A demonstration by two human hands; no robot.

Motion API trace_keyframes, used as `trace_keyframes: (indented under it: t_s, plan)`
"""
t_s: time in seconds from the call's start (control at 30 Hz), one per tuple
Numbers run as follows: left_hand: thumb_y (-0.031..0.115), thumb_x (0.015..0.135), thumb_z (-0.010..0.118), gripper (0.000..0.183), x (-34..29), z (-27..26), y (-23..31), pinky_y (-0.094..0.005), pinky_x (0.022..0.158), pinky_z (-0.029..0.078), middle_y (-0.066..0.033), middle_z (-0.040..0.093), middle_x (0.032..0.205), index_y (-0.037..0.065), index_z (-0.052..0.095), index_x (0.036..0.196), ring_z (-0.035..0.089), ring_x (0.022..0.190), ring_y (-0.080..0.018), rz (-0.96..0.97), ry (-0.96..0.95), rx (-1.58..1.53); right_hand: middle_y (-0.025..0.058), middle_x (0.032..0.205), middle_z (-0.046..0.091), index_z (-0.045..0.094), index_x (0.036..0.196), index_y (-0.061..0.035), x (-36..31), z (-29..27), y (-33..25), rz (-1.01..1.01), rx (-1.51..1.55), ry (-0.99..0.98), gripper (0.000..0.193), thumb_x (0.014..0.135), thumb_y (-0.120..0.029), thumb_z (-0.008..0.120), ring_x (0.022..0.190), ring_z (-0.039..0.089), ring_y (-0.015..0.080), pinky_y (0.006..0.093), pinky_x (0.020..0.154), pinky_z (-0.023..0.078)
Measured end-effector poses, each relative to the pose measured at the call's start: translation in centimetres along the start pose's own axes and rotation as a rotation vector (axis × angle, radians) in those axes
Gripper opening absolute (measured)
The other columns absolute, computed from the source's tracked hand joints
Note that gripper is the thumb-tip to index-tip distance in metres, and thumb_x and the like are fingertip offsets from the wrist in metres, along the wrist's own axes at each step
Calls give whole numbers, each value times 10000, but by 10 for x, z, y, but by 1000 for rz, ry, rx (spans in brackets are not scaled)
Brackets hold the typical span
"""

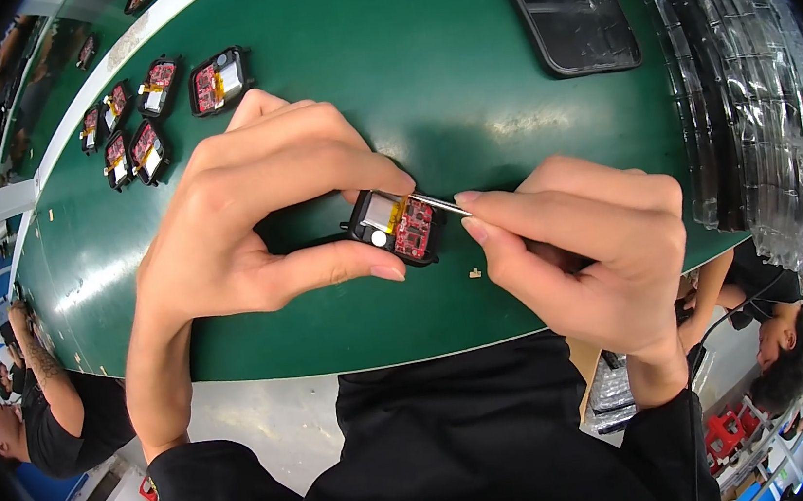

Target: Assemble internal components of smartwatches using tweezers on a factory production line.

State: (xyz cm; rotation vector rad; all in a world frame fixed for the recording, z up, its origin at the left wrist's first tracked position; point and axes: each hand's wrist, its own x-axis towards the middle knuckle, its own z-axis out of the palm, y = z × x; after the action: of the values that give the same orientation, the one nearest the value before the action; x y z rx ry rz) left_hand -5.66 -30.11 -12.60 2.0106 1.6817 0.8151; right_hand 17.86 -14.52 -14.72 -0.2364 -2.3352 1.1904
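Observation:
Between the thumb and fingers of my left hand (pixel 265 206) is a small black device housing (pixel 360 227), held with its inside facing up. Inside it show a red circuit board (pixel 415 228), a silver battery cell, yellow tape and a white round part. My right hand (pixel 586 241) pinches thin metal tweezers (pixel 438 204), whose tip meets the board's upper edge beside my left index finger. Whether the tip grips anything is too small to tell. A tiny pale piece (pixel 474 273) lies on the green table (pixel 352 339) below the tweezers.
Several similar open housings (pixel 219 81) lie at the upper left. A black tray (pixel 572 12) is at the upper right, with stacked clear plastic trays (pixel 747 97) along the right edge. One person (pixel 56 404) sits at the left, another (pixel 760 311) at the right.

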Motion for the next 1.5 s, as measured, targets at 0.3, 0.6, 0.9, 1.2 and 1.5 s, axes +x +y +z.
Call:
trace_keyframes:
  t_s: [0.3,0.6,0.9,1.2,1.5]
  plan:
    - [365,717,1011,533,-2,-3,8,-388,889,450,-66,800,979,27,830,1087,731,907,-245,-38,11,-19,33,670,652,852,1021,14,0,0,-2,-61,48,15,183,846,68,842,478,542,89,285,446,386]
    - [226,721,1008,550,6,3,15,-352,826,426,-38,690,888,61,802,1203,658,825,-202,-13,51,69,33,658,640,861,1054,13,-26,-19,-9,65,150,177,183,873,33,859,479,499,66,281,453,342]
    - [352,674,1015,602,12,-21,4,-277,676,409,-12,661,870,-9,808,1108,545,734,-103,-278,413,-189,71,749,706,846,1080,34,-34,-15,-2,58,332,345,159,925,8,824,546,602,123,308,508,447]
    - [291,829,954,451,275,1,157,-331,715,485,-77,725,971,24,806,1161,598,796,-153,450,37,-81,126,804,745,843,1065,36,-38,-21,9,59,351,348,152,945,-50,811,634,700,218,355,577,528]
    - [434,920,889,577,444,107,173,-457,984,548,-158,751,1147,58,791,1348,689,1114,-329,761,-120,102,169,791,742,831,1058,63,-32,-14,-4,73,284,300,179,937,-63,791,656,720,267,366,601,546]
